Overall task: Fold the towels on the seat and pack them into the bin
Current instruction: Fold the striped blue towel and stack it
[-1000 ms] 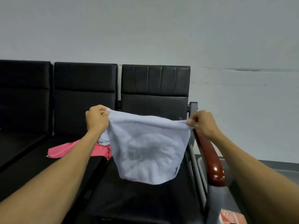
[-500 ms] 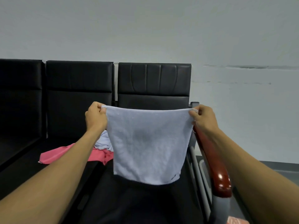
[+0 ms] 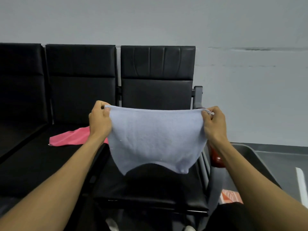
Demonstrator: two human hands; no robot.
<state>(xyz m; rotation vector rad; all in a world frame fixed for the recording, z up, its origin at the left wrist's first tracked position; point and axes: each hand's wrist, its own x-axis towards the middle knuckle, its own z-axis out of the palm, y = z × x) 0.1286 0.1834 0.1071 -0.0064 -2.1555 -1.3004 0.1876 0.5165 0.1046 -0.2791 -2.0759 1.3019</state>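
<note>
Both arms reach straight out in front, side by side and spread apart; the left hand (image 3: 99,117) pinches the top left corner of a pale blue towel (image 3: 155,139), with the thumb on the near side and the fingers curled behind the cloth; the right hand (image 3: 214,122) pinches the top right corner the same way; the two hands are well apart, so the top edge of the towel is pulled tight and flat between them; the rest of the towel hangs down in the air above the seat (image 3: 150,189), and its bottom edge curves up in the middle; a pink towel (image 3: 70,138) lies flat on the next seat to the left, partly hidden behind the left arm; the seats are black and padded, joined in a row, with tall black backs; a shiny red-brown armrest (image 3: 216,158) sits at the right end of the row, just under the right arm; past it is the rim of a grey bin (image 3: 250,150) on the floor; something orange and white (image 3: 230,195) shows low down by the right arm; the wall (image 3: 233,22) behind is plain and pale grey.
</note>
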